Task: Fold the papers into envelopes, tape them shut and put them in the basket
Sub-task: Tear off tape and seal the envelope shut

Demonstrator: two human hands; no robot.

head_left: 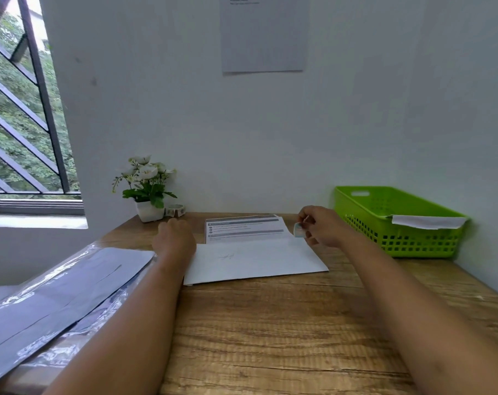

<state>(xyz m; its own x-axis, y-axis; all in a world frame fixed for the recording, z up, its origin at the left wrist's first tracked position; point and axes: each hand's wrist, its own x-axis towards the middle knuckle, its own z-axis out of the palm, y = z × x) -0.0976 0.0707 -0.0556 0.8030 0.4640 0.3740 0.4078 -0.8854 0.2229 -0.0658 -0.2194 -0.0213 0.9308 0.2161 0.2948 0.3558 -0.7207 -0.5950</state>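
Observation:
A folded white paper (253, 260) lies in the middle of the wooden table, its printed top flap (243, 228) lying open toward the wall. My right hand (320, 226) pinches a small piece of patterned tape (298, 230) just above the paper's upper right corner. My left hand (173, 238) reaches out over the paper's left edge, toward the tape roll (176, 210) by the wall; its fingers are blurred. At the right stands the green basket (396, 243), with one folded white envelope (429, 222) leaning over its front rim.
A small white pot of flowers (146, 192) stands at the back left beside the tape roll. A stack of paper in a clear plastic wrapper (62, 297) hangs over the table's left edge. The wall closes the back and right sides.

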